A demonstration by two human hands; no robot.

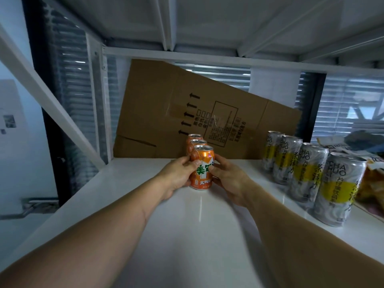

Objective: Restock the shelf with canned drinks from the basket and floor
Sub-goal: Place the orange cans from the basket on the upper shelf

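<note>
An orange can (202, 179) stands upright on the white shelf (187, 235), at the front of a row with two more orange cans (195, 139) behind it. My left hand (178, 175) grips the front can from the left, thumb across its label. My right hand (226, 175) grips the same can from the right, fingers curled round it. To the right a row of several tall silver-and-yellow cans (307, 171) runs from the back toward the front edge.
A flattened cardboard box (187, 113) leans against the back of the shelf. Snack packets (372, 179) lie at the far right behind the tall cans. The shelf above (207, 21) hangs low overhead. A white diagonal brace (52, 104) crosses the left side.
</note>
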